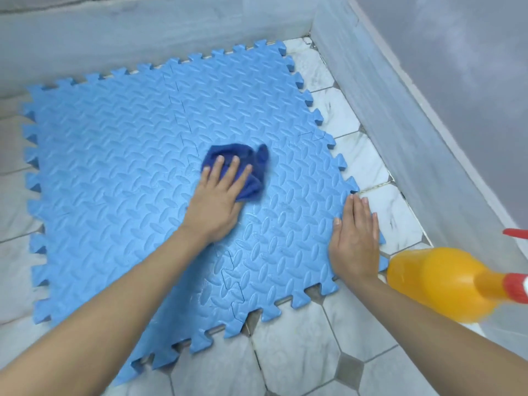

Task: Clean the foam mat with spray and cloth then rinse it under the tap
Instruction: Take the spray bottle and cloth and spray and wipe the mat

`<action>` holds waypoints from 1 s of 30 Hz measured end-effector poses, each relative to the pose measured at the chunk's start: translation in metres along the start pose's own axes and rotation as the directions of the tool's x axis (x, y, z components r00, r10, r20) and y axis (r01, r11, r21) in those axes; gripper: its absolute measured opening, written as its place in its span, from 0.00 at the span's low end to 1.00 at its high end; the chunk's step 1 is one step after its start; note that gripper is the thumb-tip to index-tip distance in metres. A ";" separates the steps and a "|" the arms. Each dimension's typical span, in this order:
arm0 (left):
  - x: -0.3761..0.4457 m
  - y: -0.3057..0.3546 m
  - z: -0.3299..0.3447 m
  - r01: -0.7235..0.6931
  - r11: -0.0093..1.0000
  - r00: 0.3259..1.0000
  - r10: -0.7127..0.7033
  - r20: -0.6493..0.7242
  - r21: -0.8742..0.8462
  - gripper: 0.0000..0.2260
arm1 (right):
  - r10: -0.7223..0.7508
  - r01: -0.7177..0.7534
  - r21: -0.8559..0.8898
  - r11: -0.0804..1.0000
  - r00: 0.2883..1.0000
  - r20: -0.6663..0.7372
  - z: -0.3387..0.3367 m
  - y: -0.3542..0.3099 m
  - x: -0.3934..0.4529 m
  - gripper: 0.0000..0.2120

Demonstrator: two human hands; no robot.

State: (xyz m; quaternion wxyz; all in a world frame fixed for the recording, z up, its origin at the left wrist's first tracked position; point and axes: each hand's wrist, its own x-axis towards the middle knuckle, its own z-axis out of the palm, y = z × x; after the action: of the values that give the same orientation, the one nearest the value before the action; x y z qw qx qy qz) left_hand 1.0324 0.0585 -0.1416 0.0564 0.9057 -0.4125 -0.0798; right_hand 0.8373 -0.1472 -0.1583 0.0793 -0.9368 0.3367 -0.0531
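The light-blue foam mat (pixel 128 172) lies flat on the tiled floor (pixel 300 352). The left hand (pixel 217 195) presses a dark-blue cloth (pixel 245 167) onto the mat's middle with straight fingers. The right hand (pixel 355 241) rests flat, fingers straight, on the mat's right edge. An orange spray bottle (pixel 440 281) stands near right.

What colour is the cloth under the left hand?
Dark blue cloth, darker than the light blue foam mat; head view.
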 end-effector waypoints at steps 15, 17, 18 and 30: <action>-0.152 -0.154 -0.019 0.545 0.838 0.839 -0.544 0.019 -0.025 0.25 | -0.018 0.017 0.035 0.999 0.999 0.031 -0.006 -0.006 0.004 0.26; -0.164 -0.149 -0.019 0.591 0.806 0.807 -0.591 0.005 -0.042 0.25 | -0.104 0.105 -0.010 0.994 0.992 0.065 -0.010 -0.011 0.004 0.26; -0.165 -0.131 -0.017 0.540 0.840 0.841 -0.541 0.001 -0.056 0.27 | -0.153 0.156 -0.025 0.987 0.984 0.095 -0.011 -0.015 0.004 0.27; -0.285 -0.101 0.010 0.322 0.944 0.945 -0.317 0.081 -0.066 0.30 | -0.134 0.140 -0.013 0.990 0.971 0.200 -0.002 -0.052 -0.004 0.34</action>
State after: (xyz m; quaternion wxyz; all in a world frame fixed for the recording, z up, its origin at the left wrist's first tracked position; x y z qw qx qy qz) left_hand 0.9209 0.3396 -0.1400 0.0640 0.9544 -0.2584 -0.1353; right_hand 0.8667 -0.1050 -0.1472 0.0961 -0.9594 0.2622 0.0395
